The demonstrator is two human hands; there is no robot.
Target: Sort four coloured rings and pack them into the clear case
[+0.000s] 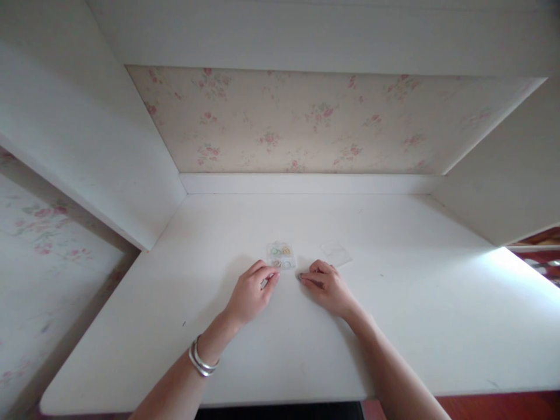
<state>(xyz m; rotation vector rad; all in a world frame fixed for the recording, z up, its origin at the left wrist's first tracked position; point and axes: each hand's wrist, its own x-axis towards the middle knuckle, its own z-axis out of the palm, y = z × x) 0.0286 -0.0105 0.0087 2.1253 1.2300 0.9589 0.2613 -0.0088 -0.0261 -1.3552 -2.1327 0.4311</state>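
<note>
A small clear plastic box point(294, 256) with compartments lies on the white table, holding several small ring-like pieces. Greenish ones point(275, 251) and gold-coloured ones point(286, 251) sit in its far half, and paler rings point(287, 265) in its near half. At the near left corner of the box is my left hand point(251, 291), thumb and forefinger tips pinched together; what they grip is too small to tell. My right hand point(327, 286) pinches a small dark ring point(300, 276) just right of the box, close to the tabletop.
A flat clear plastic piece point(336, 254), like a lid, lies beyond my right hand. White panels point(144, 128) flank the table point(280, 361) on both sides, with a low ledge point(306, 184) at the back. A tiny dark speck point(184, 324) lies at left.
</note>
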